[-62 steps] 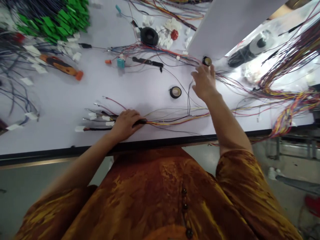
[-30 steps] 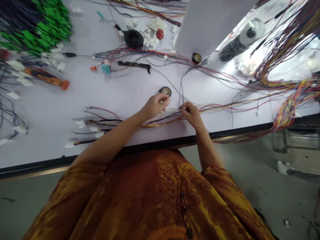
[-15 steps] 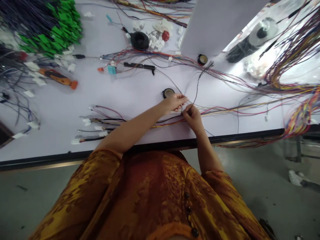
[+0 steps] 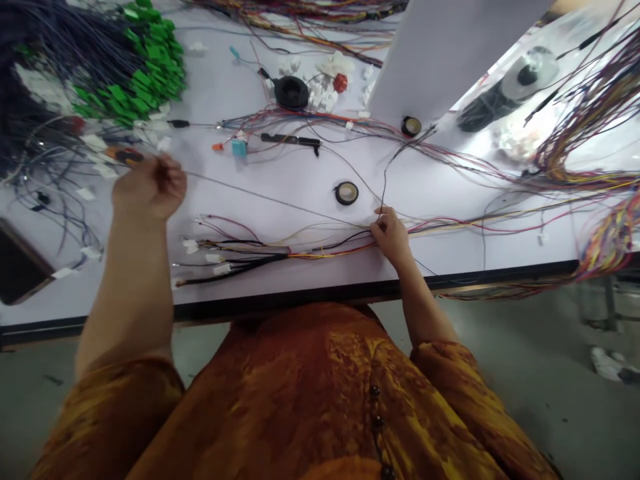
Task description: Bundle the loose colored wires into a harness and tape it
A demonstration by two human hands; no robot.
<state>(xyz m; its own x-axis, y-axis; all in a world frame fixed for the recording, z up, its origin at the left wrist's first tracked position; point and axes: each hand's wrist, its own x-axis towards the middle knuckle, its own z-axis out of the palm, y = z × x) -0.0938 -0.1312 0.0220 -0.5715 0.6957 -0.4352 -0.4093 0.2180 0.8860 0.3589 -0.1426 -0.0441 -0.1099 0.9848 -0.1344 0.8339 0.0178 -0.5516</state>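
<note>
Leftward, an orange-handled screwdriver (image 4: 125,156) lies just beside the left hand (image 4: 150,188), whose closed fingers (image 4: 167,175) grip a thin grey wire (image 4: 260,200). That wire runs taut across the white desk (image 4: 310,283), above a black-sleeved wire bundle (image 4: 235,261) and below a round black tape roll (image 4: 346,193), to the right hand (image 4: 391,235), whose fingers (image 4: 380,220) pinch it against coloured wires (image 4: 450,223).
</note>
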